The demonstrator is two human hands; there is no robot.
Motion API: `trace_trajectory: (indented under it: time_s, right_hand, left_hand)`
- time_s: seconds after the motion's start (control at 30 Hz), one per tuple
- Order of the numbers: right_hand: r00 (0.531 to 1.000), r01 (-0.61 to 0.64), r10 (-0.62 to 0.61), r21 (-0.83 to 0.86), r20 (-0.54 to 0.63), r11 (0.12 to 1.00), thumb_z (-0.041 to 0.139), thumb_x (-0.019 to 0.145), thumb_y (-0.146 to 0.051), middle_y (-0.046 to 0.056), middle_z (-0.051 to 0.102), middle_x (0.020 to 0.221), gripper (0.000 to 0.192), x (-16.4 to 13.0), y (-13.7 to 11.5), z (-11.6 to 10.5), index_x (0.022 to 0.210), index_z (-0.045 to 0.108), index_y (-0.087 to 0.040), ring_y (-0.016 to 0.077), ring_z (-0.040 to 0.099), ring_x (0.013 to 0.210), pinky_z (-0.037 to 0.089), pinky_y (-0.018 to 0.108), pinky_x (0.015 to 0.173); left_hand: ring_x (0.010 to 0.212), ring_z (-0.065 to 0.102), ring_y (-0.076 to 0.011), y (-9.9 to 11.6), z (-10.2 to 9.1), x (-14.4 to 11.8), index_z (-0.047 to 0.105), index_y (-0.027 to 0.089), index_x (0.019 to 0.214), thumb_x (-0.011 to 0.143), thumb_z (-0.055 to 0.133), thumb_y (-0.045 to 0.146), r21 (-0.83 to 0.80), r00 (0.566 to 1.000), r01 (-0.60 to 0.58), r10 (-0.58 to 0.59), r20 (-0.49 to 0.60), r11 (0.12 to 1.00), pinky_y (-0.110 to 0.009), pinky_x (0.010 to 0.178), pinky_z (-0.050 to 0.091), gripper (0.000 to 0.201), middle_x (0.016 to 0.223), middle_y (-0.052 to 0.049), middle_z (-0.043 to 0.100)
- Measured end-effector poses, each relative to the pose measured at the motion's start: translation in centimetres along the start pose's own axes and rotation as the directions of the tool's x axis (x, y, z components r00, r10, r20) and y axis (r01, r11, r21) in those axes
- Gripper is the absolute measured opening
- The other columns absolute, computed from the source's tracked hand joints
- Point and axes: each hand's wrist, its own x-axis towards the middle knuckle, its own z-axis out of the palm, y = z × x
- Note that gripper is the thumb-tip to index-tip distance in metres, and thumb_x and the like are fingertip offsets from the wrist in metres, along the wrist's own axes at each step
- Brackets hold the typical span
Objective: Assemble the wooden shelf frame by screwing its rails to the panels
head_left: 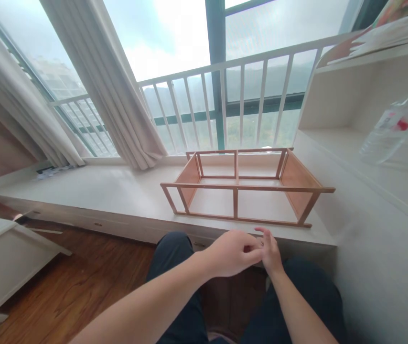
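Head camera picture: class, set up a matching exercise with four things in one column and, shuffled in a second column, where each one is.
Things:
1. wooden frame
2. plastic bottle
3. curtain
4. hands: left hand, right hand

Places:
A. hanging at the window, left
B. together above the knees
C. standing on the white window bench
D. on the shelf at right

Pairs: 1-C, 2-D, 3-A, 4-B

The left hand hides the right hand's fingertips and anything between them.
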Motion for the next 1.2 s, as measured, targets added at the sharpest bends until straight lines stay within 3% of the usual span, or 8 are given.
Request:
trace_trajectory:
  time_s: [0.07,0.17,0.3,0.5,0.77,0.9,1.0,1.2]
  right_hand:
    - [0.997,-0.072,0.071,0.041,0.029,0.997,0.027,0.098,-0.079,-0.012,0.027,0.05,0.079,-0.1,0.4,0.0,0.116,0.062,-0.011,0.0125,0.027,0.041,0.024,0.025,0.042]
    - [0.996,-0.074,0.073,0.03,0.044,0.997,0.025,0.099,-0.078,-0.011,0.029,0.055,0.082,-0.1,1.0,0.3,0.137,0.052,-0.01,0.0132,0.03,0.048,0.026,0.025,0.049]
    - [0.998,0.045,-0.037,-0.144,0.054,0.989,0.023,0.102,-0.074,-0.009,0.04,0.057,0.079,0.0,1.1,1.3,0.149,0.043,-0.014,0.015,0.041,0.05,0.032,0.027,0.053]
    - [0.975,0.221,-0.202,-0.395,0.09,0.891,0.022,0.105,-0.067,-0.007,0.05,0.052,0.072,1.3,-0.7,2.1,0.149,0.042,-0.014,0.0184,0.051,0.043,0.037,0.029,0.049]
    - [0.924,0.368,-0.364,-0.516,0.114,0.774,0.024,0.108,-0.061,-0.004,0.062,0.058,0.069,5.2,-5.1,4.2,0.152,0.037,-0.01,0.0181,0.06,0.045,0.045,0.028,0.049]
    - [0.868,0.485,-0.462,-0.499,0.18,0.718,0.039,0.108,-0.048,-0.005,0.061,0.063,0.048,6.9,-6.3,4.2,0.142,0.047,-0.016,0.0145,0.058,0.049,0.046,0.026,0.05]
    - [0.817,0.567,-0.542,-0.447,0.196,0.692,0.056,0.102,-0.039,-0.001,0.066,0.077,0.038,7.3,-5.4,2.9,0.134,0.053,-0.019,0.0123,0.058,0.056,0.05,0.025,0.053]
    - [0.816,0.578,-0.558,-0.262,0.151,0.773,0.069,0.089,-0.007,0.006,0.074,0.097,0.043,7.1,-3.6,1.1,0.128,0.061,-0.021,0.0161,0.07,0.079,0.06,0.028,0.065]
  left_hand:
    - [0.055,0.041,-0.0115,-4.7,2.2,1.0,0.047,0.019,0.055,0.089,0.056,0.038,-0.089,0.979,0.168,-0.177,-0.105,0.982,-0.03,0.057,0.029,0.04,0.052,0.004,0.042]
    - [0.049,0.047,-0.0112,-10.8,5.6,2.7,0.064,0.017,0.07,0.083,0.061,0.043,-0.36,0.929,0.306,-0.359,-0.087,0.881,-0.028,0.05,0.031,0.029,0.059,0.002,0.055]
    - [0.039,0.045,-0.0079,-14.3,8.5,5.2,0.068,0.014,0.085,0.079,0.067,0.053,-0.661,0.893,0.284,-0.442,-0.08,0.695,-0.024,0.038,0.026,0.039,0.073,0.0,0.063]
    - [0.04,0.043,-0.0073,-14.4,8.8,8.2,0.066,0.013,0.083,0.07,0.082,0.06,-0.851,0.879,0.141,-0.459,-0.128,0.507,-0.021,0.037,0.024,0.052,0.059,0.001,0.059]
    - [0.046,0.04,-0.0068,-12.5,4.0,10.6,0.069,0.012,0.079,0.069,0.086,0.057,-0.927,0.901,0.018,-0.407,-0.147,0.375,-0.021,0.043,0.029,0.049,0.054,0.002,0.055]
    - [0.05,0.041,-0.0064,-12.4,1.2,11.3,0.069,0.012,0.078,0.073,0.086,0.05,-0.952,0.92,-0.039,-0.36,-0.153,0.304,-0.02,0.046,0.027,0.042,0.056,0.002,0.054]
    - [0.047,0.038,-0.0056,-12.5,-0.3,11.4,0.067,0.014,0.074,0.072,0.088,0.047,-0.973,0.929,-0.035,-0.35,-0.116,0.229,-0.02,0.045,0.024,0.04,0.054,0.004,0.049]
    - [0.051,0.039,-0.0046,-12.4,-1.7,11.5,0.07,0.014,0.078,0.068,0.093,0.041,-0.995,0.951,0.089,-0.301,0.075,0.033,-0.019,0.044,0.02,0.037,0.065,0.003,0.054]
